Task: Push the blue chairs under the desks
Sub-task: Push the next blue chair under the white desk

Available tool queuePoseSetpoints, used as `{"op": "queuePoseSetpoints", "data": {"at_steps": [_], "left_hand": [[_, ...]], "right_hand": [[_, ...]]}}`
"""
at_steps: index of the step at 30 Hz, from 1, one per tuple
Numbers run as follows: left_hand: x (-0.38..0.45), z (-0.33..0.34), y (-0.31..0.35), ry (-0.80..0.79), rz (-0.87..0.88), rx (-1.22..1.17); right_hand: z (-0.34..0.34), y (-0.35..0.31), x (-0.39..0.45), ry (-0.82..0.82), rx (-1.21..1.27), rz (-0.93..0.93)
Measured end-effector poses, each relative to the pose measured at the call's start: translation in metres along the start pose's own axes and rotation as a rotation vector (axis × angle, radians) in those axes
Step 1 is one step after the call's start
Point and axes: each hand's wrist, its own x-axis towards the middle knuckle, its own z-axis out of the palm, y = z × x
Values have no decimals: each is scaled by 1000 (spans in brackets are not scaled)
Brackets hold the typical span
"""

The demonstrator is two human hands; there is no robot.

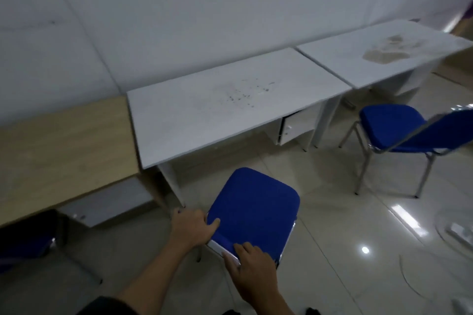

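Observation:
A blue padded chair (256, 207) with a chrome frame stands right in front of me, just short of the front edge of a white desk (217, 107). My left hand (190, 226) grips the near left edge of the chair, thumb on the blue pad. My right hand (252, 268) holds the near edge and chrome bar of the same chair. A second blue chair (399, 130) stands at the right, apart from a second white desk (378, 56). At the far left a third blue chair (23, 240) shows in part beside a wooden desk (58, 151).
A white drawer unit (297, 126) hangs under the near white desk on its right side. A grey drawer unit (110, 202) sits under the wooden desk. A white wall runs behind the desks. Glossy floor tiles (358, 250) spread to the right, with a white cable and a power strip (460, 233).

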Motion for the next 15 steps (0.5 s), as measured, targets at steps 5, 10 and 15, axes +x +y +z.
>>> {"op": "queuePoseSetpoints", "data": {"at_steps": [5,10,15], "left_hand": [[-13,1,42,22,-171,-3],[-18,5,100,3,-295,-19],[-21,9,165,-33,-378,-94]], "right_hand": [[-21,42,7,47,-24,-298],[-43,104,17,40,40,-403],[-65,178,34,5,79,-547]]}}
